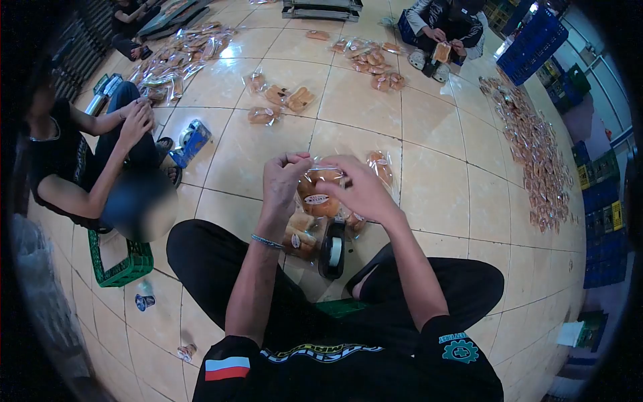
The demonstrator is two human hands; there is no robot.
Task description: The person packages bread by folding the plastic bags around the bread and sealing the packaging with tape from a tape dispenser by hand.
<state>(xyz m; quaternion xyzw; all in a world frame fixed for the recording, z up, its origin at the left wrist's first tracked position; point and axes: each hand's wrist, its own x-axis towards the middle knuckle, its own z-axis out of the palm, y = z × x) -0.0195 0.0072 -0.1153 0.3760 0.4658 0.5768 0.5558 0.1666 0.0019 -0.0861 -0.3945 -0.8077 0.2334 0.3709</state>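
Observation:
In front of my crossed legs, a clear bag of bread rolls point(319, 204) with an oval label is between my two hands. My left hand point(284, 177), a bracelet at its wrist, has its fingers closed at the bag's upper left edge. From the right, my right hand point(364, 187) bends its fingers over the upper right of the same bag, thumb across its front. A black tape dispenser point(332, 249) with a pale roll stands just below the bag. Beside it lies another bag of rolls point(300, 241), and one more bag point(380, 167) rests behind my right hand.
Bagged breads point(278, 98) lie ahead on the tiled floor, with a large pile point(532, 154) at right. A seated person point(80, 154) is at left, near a blue tape dispenser point(191, 143) and green crate point(124, 268). Another person point(445, 30) handles bread at the back. Blue crates point(534, 45) stand right.

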